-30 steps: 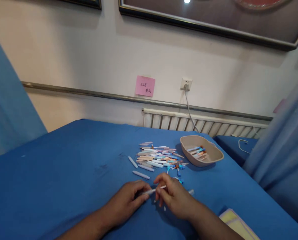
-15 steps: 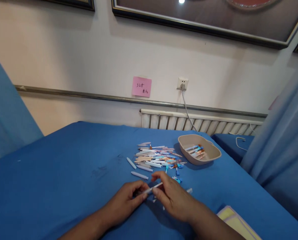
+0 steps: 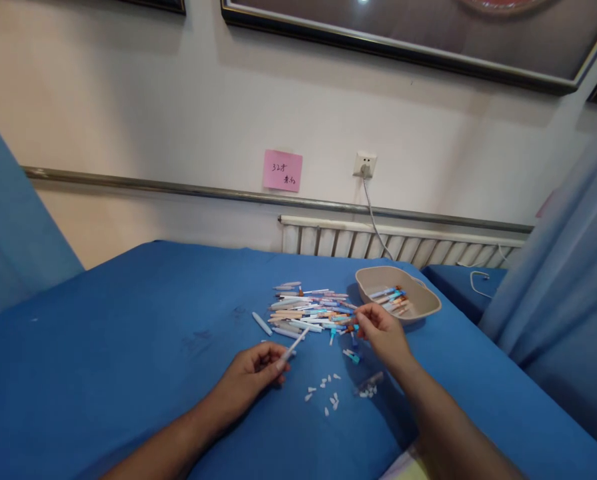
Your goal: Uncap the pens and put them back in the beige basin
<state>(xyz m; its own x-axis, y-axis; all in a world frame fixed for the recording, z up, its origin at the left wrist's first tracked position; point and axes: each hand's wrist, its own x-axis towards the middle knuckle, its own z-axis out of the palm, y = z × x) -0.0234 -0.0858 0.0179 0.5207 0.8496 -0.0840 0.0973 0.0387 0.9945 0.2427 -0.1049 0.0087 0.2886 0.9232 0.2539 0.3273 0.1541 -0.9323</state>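
My left hand (image 3: 261, 367) is closed on a slim white pen refill (image 3: 296, 343), which slants up and to the right from between thumb and fingers. At the right end of the pile of pen parts (image 3: 303, 313), my right hand (image 3: 381, 330) has its thumb and fingers pinched together. What lies in that pinch is too small or hidden to tell. Pale pen barrels, thin sticks and small blue, teal and brown pieces make up the pile. Nearer to me, several small white cone-shaped tips (image 3: 335, 400) are scattered on the blue cloth.
A beige basin (image 3: 428, 305) holding several pens stands behind my right hand. A small clear bag (image 3: 369, 385) with white tips lies below that hand. Something yellow (image 3: 411, 467) sits partly under my right forearm. The blue-covered table (image 3: 128, 333) reaches a wall with a radiator (image 3: 328, 240).
My hands have parted. The right hand has moved up and right to the pile's edge, uncovering the white tips. The left hand keeps the refill and has shifted slightly up and left.
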